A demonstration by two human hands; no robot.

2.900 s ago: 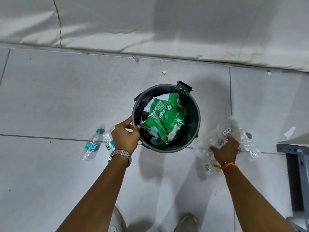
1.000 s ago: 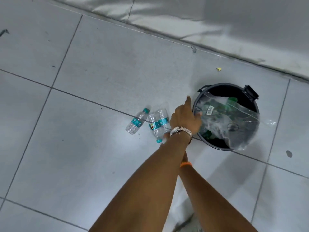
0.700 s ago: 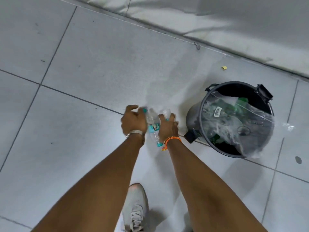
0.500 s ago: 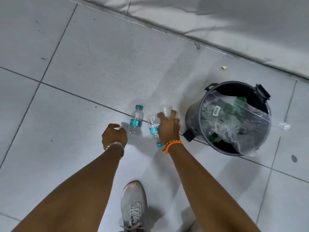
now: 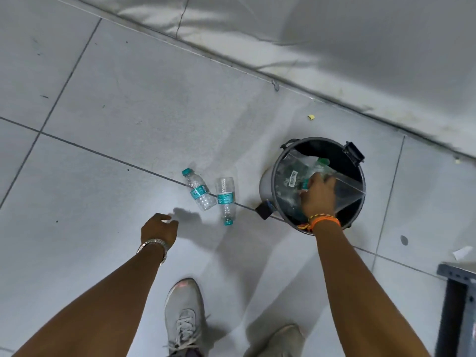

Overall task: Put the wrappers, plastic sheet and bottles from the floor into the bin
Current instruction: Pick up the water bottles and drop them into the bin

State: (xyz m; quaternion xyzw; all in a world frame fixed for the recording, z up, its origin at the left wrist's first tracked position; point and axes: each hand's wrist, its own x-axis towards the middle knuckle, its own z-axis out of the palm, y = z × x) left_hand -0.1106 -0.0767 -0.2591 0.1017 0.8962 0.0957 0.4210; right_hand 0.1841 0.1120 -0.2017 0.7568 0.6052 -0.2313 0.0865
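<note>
The black round bin (image 5: pixel 278 161) stands on the tiled floor right of centre. A clear plastic sheet (image 5: pixel 288 176) with a barcode sticker lies across its opening, over green wrappers (image 5: pixel 323 161). My right hand (image 5: pixel 318 195) reaches into the bin mouth, closed on a small clear bottle whose teal label (image 5: pixel 305 183) shows at my fingertips. Two more clear bottles with teal labels lie on the floor left of the bin, one (image 5: pixel 199 189) with its cap pointing away, the other (image 5: pixel 226 199) with its cap pointing towards me. My left hand (image 5: pixel 159 228) hovers below them, fingers loosely curled and empty.
A grey metal frame (image 5: pixel 456 305) stands at the lower right edge. Small paper scraps (image 5: pixel 462 253) and a yellow bit (image 5: pixel 311 117) lie on the tiles. A white covered wall (image 5: pixel 334 47) runs behind the bin. My shoes (image 5: pixel 184 318) are at the bottom.
My right hand lifted one bottle from the floor and carried it right, into the bin mouth. My left hand drew back from the two bottles still lying there.
</note>
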